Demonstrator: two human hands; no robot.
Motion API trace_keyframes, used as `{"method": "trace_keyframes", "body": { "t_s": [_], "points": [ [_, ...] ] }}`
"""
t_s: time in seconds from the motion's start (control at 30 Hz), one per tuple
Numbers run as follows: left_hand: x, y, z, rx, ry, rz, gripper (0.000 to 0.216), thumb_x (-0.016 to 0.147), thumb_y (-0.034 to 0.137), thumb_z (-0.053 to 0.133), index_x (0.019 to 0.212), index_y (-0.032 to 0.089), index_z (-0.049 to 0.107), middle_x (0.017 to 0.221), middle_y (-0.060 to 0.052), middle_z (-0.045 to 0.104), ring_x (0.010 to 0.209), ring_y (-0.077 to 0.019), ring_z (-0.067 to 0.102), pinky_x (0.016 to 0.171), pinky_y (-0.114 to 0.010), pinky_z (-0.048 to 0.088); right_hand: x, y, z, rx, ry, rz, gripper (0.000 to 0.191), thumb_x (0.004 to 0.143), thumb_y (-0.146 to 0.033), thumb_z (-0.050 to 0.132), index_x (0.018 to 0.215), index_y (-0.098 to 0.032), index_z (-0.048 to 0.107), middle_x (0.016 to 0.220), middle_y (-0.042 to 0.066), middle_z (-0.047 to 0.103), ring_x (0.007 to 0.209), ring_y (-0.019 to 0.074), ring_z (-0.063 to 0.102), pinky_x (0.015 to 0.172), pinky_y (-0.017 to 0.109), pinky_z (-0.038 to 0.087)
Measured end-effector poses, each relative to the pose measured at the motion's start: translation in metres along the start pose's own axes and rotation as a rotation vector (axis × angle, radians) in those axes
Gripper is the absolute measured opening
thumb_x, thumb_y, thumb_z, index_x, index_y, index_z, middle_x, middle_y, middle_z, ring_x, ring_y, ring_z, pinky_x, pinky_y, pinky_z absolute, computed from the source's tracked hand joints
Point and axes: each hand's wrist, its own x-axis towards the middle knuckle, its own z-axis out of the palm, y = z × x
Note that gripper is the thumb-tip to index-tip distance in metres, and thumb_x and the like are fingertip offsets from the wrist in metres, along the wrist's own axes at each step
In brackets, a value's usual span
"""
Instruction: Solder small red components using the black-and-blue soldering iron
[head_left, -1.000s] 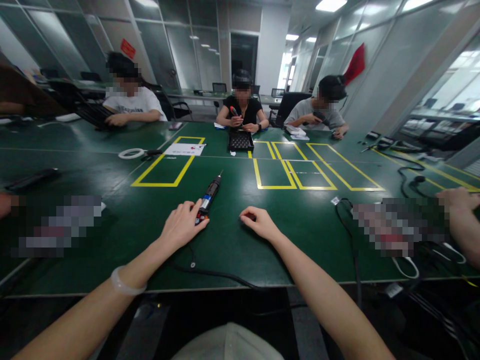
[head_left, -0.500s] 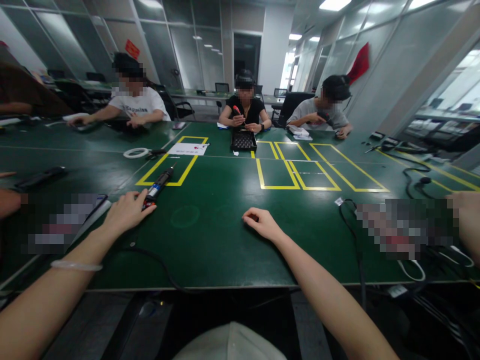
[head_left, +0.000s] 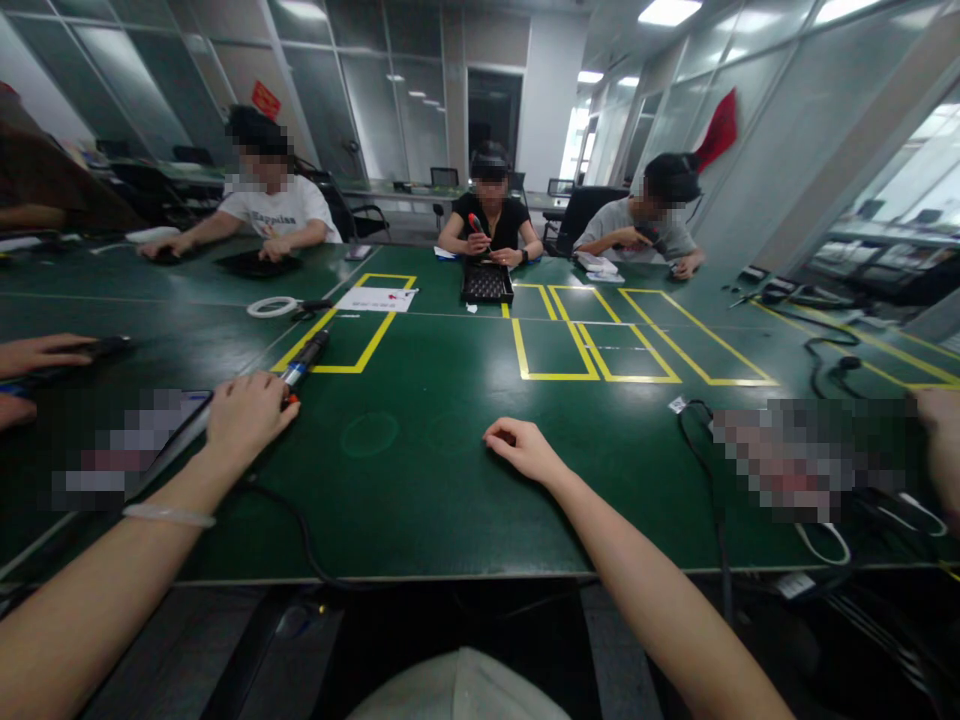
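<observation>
My left hand is closed over the rear part of an electric screwdriver on the green table. Its dark front and blue-silver middle stick out beyond my fingers, and an orange-red bit shows by my thumb. The tip is blurred, pointing away and slightly right. A black cable runs from near my left wrist to the table's front edge. My right hand rests on the table in a loose fist, thumb against the curled fingers. I see nothing in it.
Yellow tape rectangles mark the green table. White paper, a coiled white cable and a black tray lie farther back. Blurred-out devices flank me. Several people sit around; one across holds a red-handled tool.
My left hand and the screwdriver have shifted a little left and back towards me. My right hand stays in place. At the left edge, a neighbour's hand has come onto a dark object.
</observation>
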Motion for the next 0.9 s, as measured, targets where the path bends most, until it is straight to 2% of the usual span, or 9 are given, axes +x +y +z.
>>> {"method": "trace_keyframes", "body": {
  "t_s": [0.2, 0.33, 0.47, 0.53, 0.63, 0.7, 0.8, 0.9],
  "points": [
    [0.000, 0.004, -0.009, -0.009, 0.073, -0.014, 0.039, 0.095, 0.034, 0.034, 0.107, 0.005, 0.058, 0.113, -0.015, 0.061, 0.106, -0.0262, 0.049, 0.093, -0.036, 0.034, 0.001, 0.002, 0.001, -0.003, -0.003, -0.013, 0.015, 0.087, -0.024, 0.055, 0.086, -0.016, 0.068, 0.079, 0.002, 0.066, 0.067, 0.0124, 0.055, 0.063, 0.023, 0.040],
    [0.000, 0.032, -0.030, -0.141, 0.125, -0.009, 0.040, 0.096, 0.036, 0.030, 0.106, 0.008, 0.058, 0.109, -0.015, 0.063, 0.102, -0.0268, 0.054, 0.089, -0.036, 0.038, 0.001, 0.001, 0.002, -0.001, -0.005, -0.008, 0.015, 0.087, -0.025, 0.055, 0.086, -0.017, 0.068, 0.078, 0.002, 0.066, 0.067, 0.0125, 0.055, 0.063, 0.023, 0.040],
    [-0.002, 0.087, -0.052, -0.590, -0.037, 0.075, 0.036, 0.095, 0.042, 0.035, 0.108, 0.018, 0.058, 0.100, -0.009, 0.067, 0.089, -0.0245, 0.062, 0.077, -0.033, 0.043, 0.001, -0.001, 0.001, 0.005, -0.002, -0.009, 0.015, 0.087, -0.025, 0.055, 0.085, -0.017, 0.067, 0.079, 0.002, 0.066, 0.067, 0.0126, 0.055, 0.063, 0.023, 0.041],
    [-0.006, 0.120, -0.063, -0.885, -0.133, 0.185, 0.033, 0.094, 0.043, 0.036, 0.107, 0.021, 0.058, 0.098, -0.005, 0.068, 0.089, -0.0212, 0.064, 0.076, -0.030, 0.045, 0.000, -0.001, 0.001, 0.010, -0.002, -0.007, 0.014, 0.087, -0.025, 0.055, 0.084, -0.017, 0.067, 0.078, 0.002, 0.066, 0.067, 0.0125, 0.055, 0.063, 0.023, 0.041],
    [-0.017, 0.167, -0.077, -1.244, -0.223, 0.351, 0.033, 0.094, 0.041, 0.037, 0.107, 0.019, 0.058, 0.089, -0.003, 0.067, 0.084, -0.0172, 0.063, 0.078, -0.028, 0.047, 0.000, 0.000, 0.002, 0.053, -0.008, -0.006, 0.013, 0.086, -0.024, 0.055, 0.091, -0.017, 0.066, 0.077, 0.001, 0.065, 0.065, 0.0119, 0.055, 0.063, 0.023, 0.041],
    [-0.024, 0.192, -0.083, -1.396, -0.279, 0.437, 0.036, 0.094, 0.040, 0.038, 0.117, 0.018, 0.055, 0.084, -0.002, 0.065, 0.078, -0.0157, 0.062, 0.075, -0.028, 0.047, 0.000, 0.001, 0.003, 0.116, -0.013, -0.014, 0.019, 0.085, -0.024, 0.057, 0.102, -0.018, 0.062, 0.078, 0.000, 0.065, 0.065, 0.0115, 0.055, 0.063, 0.023, 0.042],
    [-0.034, 0.214, -0.082, -1.516, -0.355, 0.535, 0.046, 0.094, 0.039, 0.040, 0.134, 0.017, 0.044, 0.083, -0.001, 0.061, 0.074, -0.0143, 0.059, 0.072, -0.027, 0.047, 0.000, 0.002, 0.004, 0.193, -0.031, -0.041, 0.023, 0.085, -0.024, 0.057, 0.108, -0.018, 0.057, 0.080, -0.001, 0.065, 0.065, 0.0109, 0.056, 0.063, 0.022, 0.043],
    [-0.039, 0.220, -0.076, -1.571, -0.398, 0.564, 0.050, 0.095, 0.040, 0.040, 0.140, 0.017, 0.040, 0.085, -0.002, 0.059, 0.074, -0.0136, 0.057, 0.072, -0.027, 0.047, 0.000, 0.001, 0.005, 0.200, -0.060, -0.061, 0.017, 0.086, -0.024, 0.057, 0.101, -0.018, 0.057, 0.079, 0.000, 0.064, 0.066, 0.0109, 0.055, 0.062, 0.022, 0.042]
  ]
}}
